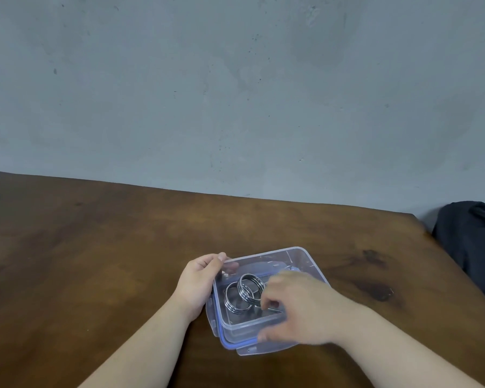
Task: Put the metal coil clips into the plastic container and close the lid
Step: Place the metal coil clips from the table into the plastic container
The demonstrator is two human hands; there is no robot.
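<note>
A clear plastic container (291, 257) stands on the wooden table, resting on top of its lid (245, 349), which has a blue seal. Two metal coil clips lie inside it: one (248, 287) stands up on edge, the other (231, 301) lies lower at the left. My left hand (199, 281) grips the container's far left corner, thumb on the rim. My right hand (300, 309) reaches in over the right side. Its fingertips are pinched at the wire end of the upright clip. The hand hides the container's right part.
The brown table (95, 261) runs back to a grey wall (235, 93). The table's right edge slants down from its far right corner. A dark cloth object (471, 242) sits beyond that edge at the far right.
</note>
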